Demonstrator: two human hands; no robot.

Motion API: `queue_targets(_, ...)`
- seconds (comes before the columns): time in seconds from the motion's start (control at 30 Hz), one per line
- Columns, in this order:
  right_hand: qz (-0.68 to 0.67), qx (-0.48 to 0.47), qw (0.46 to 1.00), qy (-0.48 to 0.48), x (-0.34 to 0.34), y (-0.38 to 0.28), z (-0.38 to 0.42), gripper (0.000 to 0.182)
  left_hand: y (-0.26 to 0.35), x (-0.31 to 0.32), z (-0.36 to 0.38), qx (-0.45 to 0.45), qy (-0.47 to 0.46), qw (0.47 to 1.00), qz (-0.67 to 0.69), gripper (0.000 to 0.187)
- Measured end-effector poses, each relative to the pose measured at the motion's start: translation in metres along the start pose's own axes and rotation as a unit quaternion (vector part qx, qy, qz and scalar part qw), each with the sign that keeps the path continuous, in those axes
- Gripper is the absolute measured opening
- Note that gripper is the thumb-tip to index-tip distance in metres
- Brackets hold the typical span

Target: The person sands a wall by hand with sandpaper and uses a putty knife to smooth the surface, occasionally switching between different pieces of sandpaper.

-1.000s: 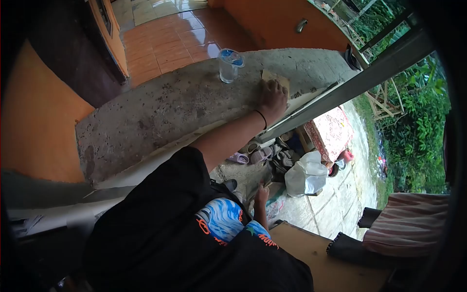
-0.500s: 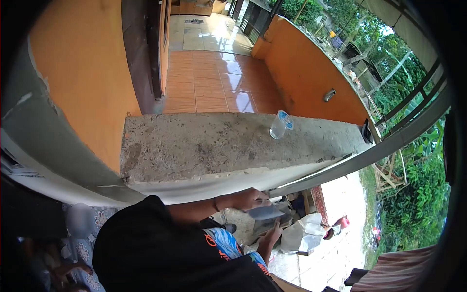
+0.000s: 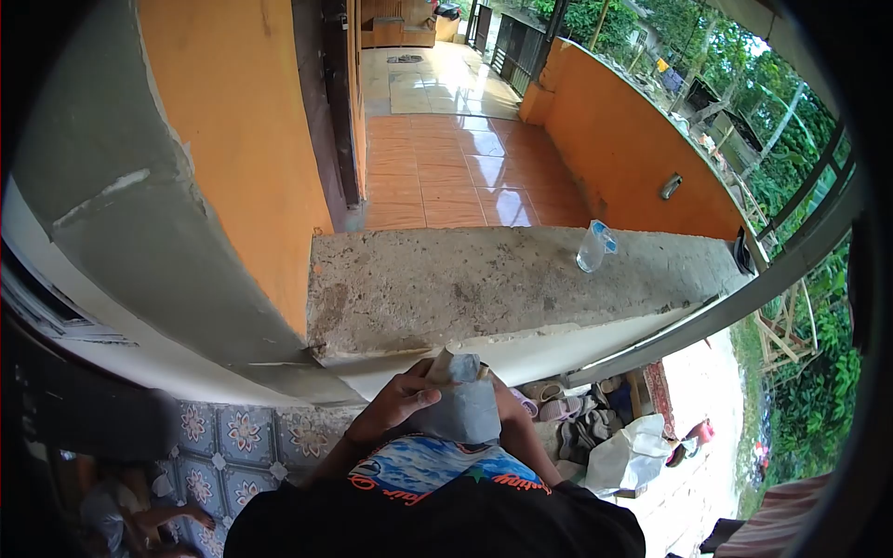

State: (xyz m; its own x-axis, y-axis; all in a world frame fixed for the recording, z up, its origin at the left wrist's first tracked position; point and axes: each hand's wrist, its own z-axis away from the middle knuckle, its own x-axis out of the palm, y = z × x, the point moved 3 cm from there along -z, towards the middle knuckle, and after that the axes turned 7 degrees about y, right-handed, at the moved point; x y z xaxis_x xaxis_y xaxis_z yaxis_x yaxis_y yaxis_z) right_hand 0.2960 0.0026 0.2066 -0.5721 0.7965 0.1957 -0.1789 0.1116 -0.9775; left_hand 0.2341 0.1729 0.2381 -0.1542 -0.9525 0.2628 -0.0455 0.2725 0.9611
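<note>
A dark grey, stiff sheet (image 3: 470, 414), like sandpaper, is held in front of my body, close to the near side of the wall. Its upper left part shows a paler, beige face and looks bent over. My left hand (image 3: 405, 405) is closed on the left edge, thumb lying across the front. From the right, my right hand (image 3: 485, 373) grips the upper edge; only a fingertip shows, the rest being hidden behind the sheet. Below lie my blue patterned shorts (image 3: 437, 460).
Just ahead runs a rough concrete ledge (image 3: 446, 288) bearing a clear plastic cup (image 3: 592, 249). Shoes (image 3: 581, 423) and a white sack (image 3: 628, 456) lie at lower right. Another person (image 3: 139, 521) sits on the patterned floor at lower left. A curved metal rail (image 3: 688, 325) crosses the right.
My view has shifted left and the ledge now sits further right. My hands have come in front of my body with the sheet, left hand now at its left edge.
</note>
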Motion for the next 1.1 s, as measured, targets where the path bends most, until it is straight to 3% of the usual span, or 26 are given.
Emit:
queue_targets(0.1,-0.051,0.036,0.998,0.01,0.014,-0.004,0.009,0.041,-0.021,-0.023,0.006,-0.022,0.013,0.999,-0.028,0.03)
queue_targets(0.17,-0.189,0.061,0.979,0.045,0.004,0.013,0.015,0.044,-0.022,-0.026,0.004,-0.061,0.04,0.997,-0.022,0.03)
queue_targets(0.2,-0.159,0.08,0.982,0.07,-0.003,0.012,0.015,0.051,-0.017,-0.025,-0.002,-0.035,0.055,0.997,-0.038,0.03)
queue_targets(0.3,-0.171,0.024,0.981,0.091,-0.007,-0.017,0.031,0.067,-0.016,-0.022,-0.01,-0.008,0.081,0.994,-0.072,0.028)
queue_targets(0.37,-0.126,0.007,0.982,0.142,-0.003,-0.033,0.042,0.086,-0.007,-0.01,-0.019,0.029,0.039,0.973,-0.224,0.026)
queue_targets(0.43,-0.041,-0.001,0.974,0.223,-0.007,-0.027,0.054,0.096,-0.005,0.005,-0.025,0.123,0.015,0.955,-0.27,0.027)
queue_targets(0.5,0.029,-0.041,0.958,0.282,-0.005,-0.022,0.061,0.104,0.0,0.022,-0.023,0.158,0.002,0.944,-0.289,0.026)
queue_targets(0.57,-0.001,-0.005,0.969,0.248,0.002,-0.023,0.067,0.107,-0.002,0.035,-0.016,0.132,-0.015,0.943,-0.306,0.025)
queue_targets(0.63,0.091,-0.056,0.957,0.268,-0.001,-0.018,0.073,0.105,-0.014,0.048,-0.008,0.158,0.031,0.952,-0.26,0.023)
queue_targets(0.67,0.091,-0.043,0.958,0.269,-0.005,-0.015,0.077,0.103,-0.016,0.053,-0.003,0.117,0.042,0.954,-0.272,0.023)
queue_targets(0.73,0.114,-0.043,0.956,0.268,-0.009,-0.022,0.088,0.1,-0.02,0.065,0.003,0.133,0.088,0.949,-0.272,0.022)
queue_targets(0.77,0.191,-0.063,0.942,0.269,-0.006,-0.036,0.092,0.093,-0.024,0.069,0.008,0.122,0.105,0.951,-0.265,0.022)
queue_targets(0.83,0.183,-0.055,0.957,0.218,-0.017,-0.026,0.1,0.078,-0.024,0.075,0.014,0.099,0.116,0.95,-0.272,0.022)
queue_targets(0.87,0.107,-0.058,0.967,0.223,-0.023,-0.015,0.103,0.062,-0.027,0.077,0.017,0.095,0.127,0.944,-0.288,0.023)
queue_targets(0.93,0.234,-0.107,0.94,0.223,-0.025,-0.015,0.111,0.059,-0.03,0.083,0.023,0.101,0.157,0.933,-0.306,0.023)
queue_targets(0.97,0.301,-0.137,0.92,0.209,-0.029,-0.012,0.114,0.061,-0.032,0.086,0.026,0.059,0.163,0.936,-0.306,0.022)
queue_targets(1.03,0.295,-0.096,0.929,0.204,-0.028,-0.011,0.117,0.058,-0.045,0.09,0.033,0.02,0.157,0.937,-0.312,0.022)
queue_targets(1.1,0.282,-0.061,0.936,0.2,-0.027,-0.002,0.12,0.048,-0.044,0.1,0.035,0.039,0.104,0.932,-0.344,0.023)
